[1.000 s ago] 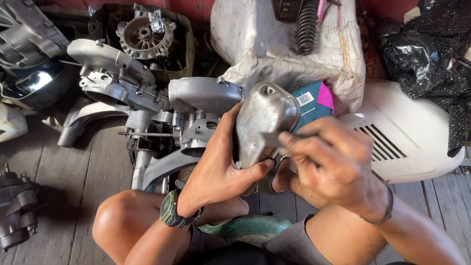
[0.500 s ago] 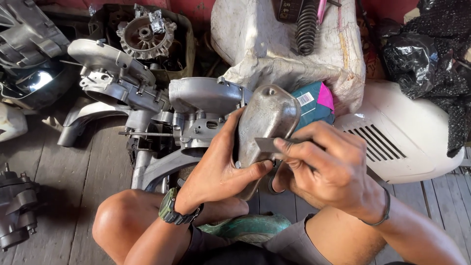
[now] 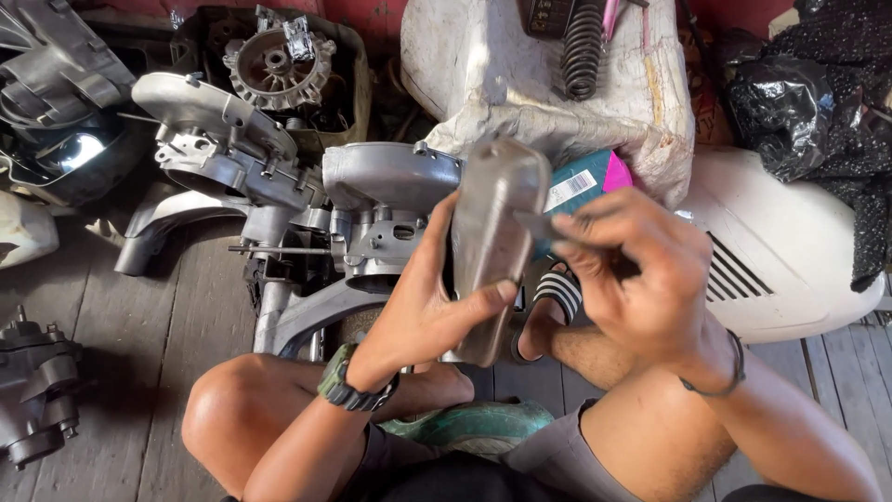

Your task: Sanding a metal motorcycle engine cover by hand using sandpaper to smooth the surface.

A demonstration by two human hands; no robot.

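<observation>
My left hand grips a grey cast-metal engine cover, held upright with its edge toward me. My right hand is closed on a small flat metal piece whose tip touches the cover's right side. Just behind the cover lies a silver engine block on the wooden floor. A watch is on my left wrist and a thin band on my right. What lies between my right fingers beyond that small piece is hidden.
A second engine casing lies at upper left, with a finned flywheel in a box behind it. A white sack carries a coil spring. A white vented body panel sits at right, black plastic above it.
The cover has been turned from showing its broad face to standing edge-on. My right hand has shifted up along its right side with the small metal piece.
</observation>
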